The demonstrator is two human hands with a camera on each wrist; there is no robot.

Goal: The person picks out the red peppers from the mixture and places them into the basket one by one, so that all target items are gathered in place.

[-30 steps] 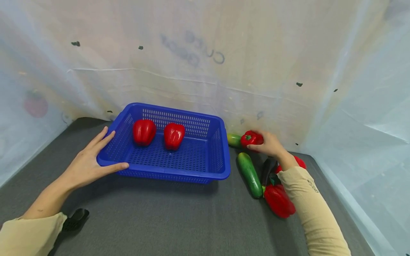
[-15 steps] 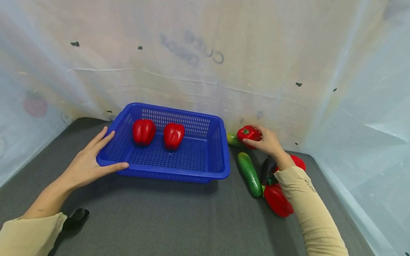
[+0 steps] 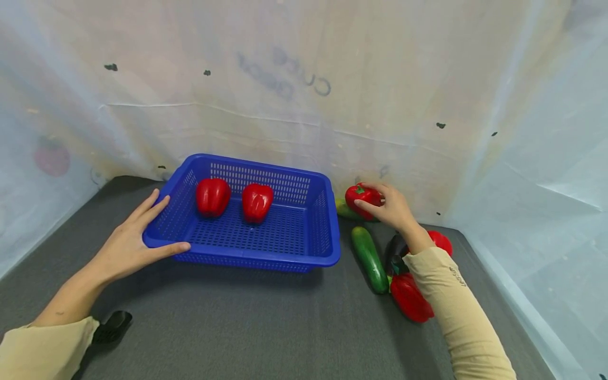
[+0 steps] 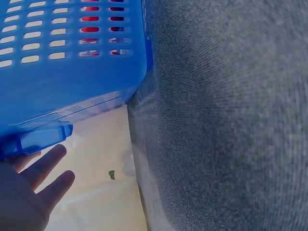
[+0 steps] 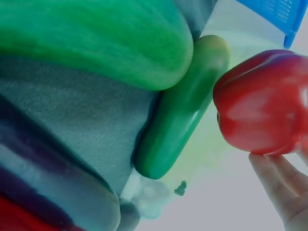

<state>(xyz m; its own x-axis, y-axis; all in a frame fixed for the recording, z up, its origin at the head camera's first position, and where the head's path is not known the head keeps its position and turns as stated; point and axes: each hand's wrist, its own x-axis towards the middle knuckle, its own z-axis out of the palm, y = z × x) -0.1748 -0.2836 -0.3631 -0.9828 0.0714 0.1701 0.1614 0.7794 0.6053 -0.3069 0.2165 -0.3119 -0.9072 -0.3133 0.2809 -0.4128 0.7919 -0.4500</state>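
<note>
My left hand (image 3: 125, 248) rests with spread, straight fingers on the left corner of the blue plastic basket (image 3: 266, 256). The left wrist view shows its fingers (image 4: 45, 166) by the basket's rim. Inside the basket lie two red bell peppers, one at left (image 3: 213, 197) and one near the middle (image 3: 257, 202). Right of the basket, my right hand (image 3: 393, 210) grips another red bell pepper (image 3: 358, 198) between thumb and fingers. In the right wrist view that pepper (image 5: 264, 103) is raised beside a green cucumber (image 5: 185, 108) lying against the back sheet.
A second cucumber (image 3: 369, 259) lies nearer on the grey surface (image 3: 228, 322). Beside it are a dark eggplant (image 3: 395, 252) and two red peppers, one in front (image 3: 411, 300) and one partly behind my right arm (image 3: 440, 241). Plastic sheeting (image 3: 380, 95) encloses the back and sides.
My right hand has moved left and slightly up, carrying the red bell pepper over the rear cucumber toward the basket. The left hand and the basket have stayed put.
</note>
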